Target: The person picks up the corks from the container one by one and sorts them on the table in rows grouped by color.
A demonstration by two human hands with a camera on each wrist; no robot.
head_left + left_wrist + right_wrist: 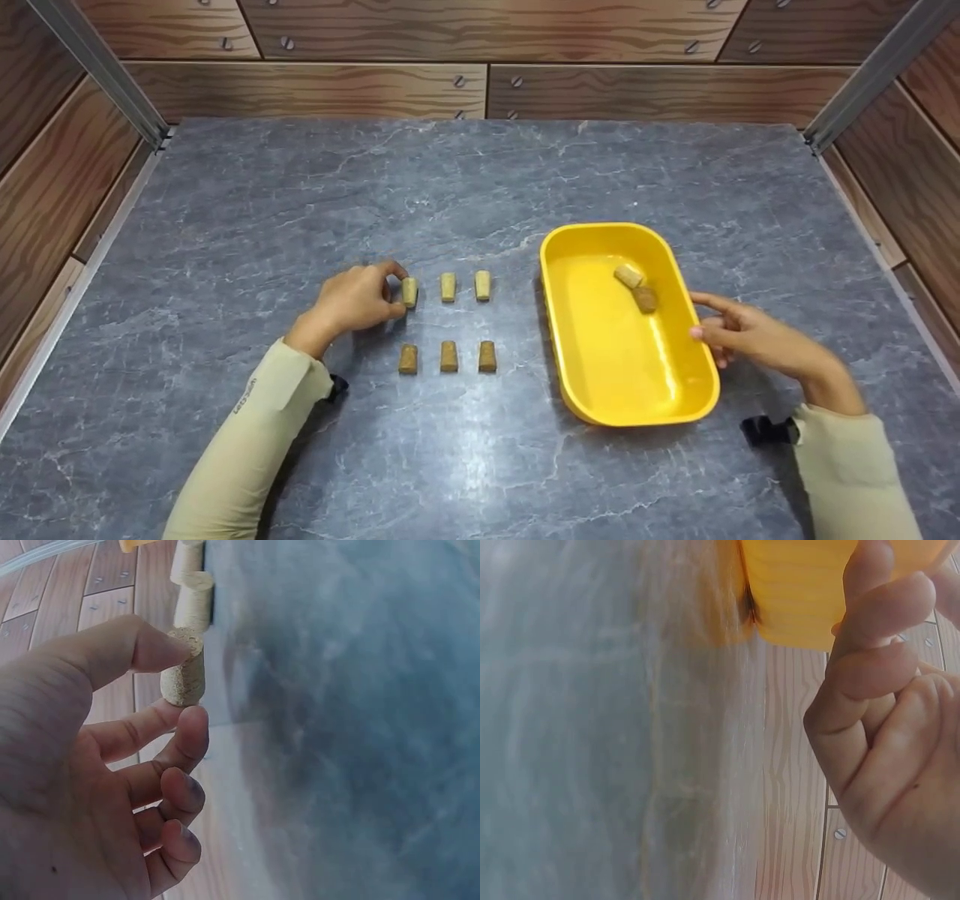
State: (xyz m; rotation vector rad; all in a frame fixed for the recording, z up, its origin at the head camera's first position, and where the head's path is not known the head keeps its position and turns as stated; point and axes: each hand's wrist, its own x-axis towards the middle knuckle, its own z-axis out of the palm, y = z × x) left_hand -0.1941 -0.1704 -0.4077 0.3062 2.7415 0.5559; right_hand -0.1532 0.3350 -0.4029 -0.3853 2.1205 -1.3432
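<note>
Between thumb and index finger, my left hand [358, 298] pinches a pale tapered cork [409, 292], which stands upright in the left wrist view. To its right are two more pale corks, one nearer [448, 287] and one farther [482, 286]. Three darker brown corks [448, 356] form a row on the near side of them. My right hand [761, 341] holds the right side of a yellow tub [559, 337], thumb at the rim and fingers bent against the outer wall. Inside the tub lie a pale cork [628, 277] and a brown cork [645, 300].
A grey marbled tabletop [420, 180] lies under everything. Wood-patterned panels [300, 90] enclose the back and both sides, with metal posts [112, 82] at the back corners. Each wrist bears a black strap mount [769, 430].
</note>
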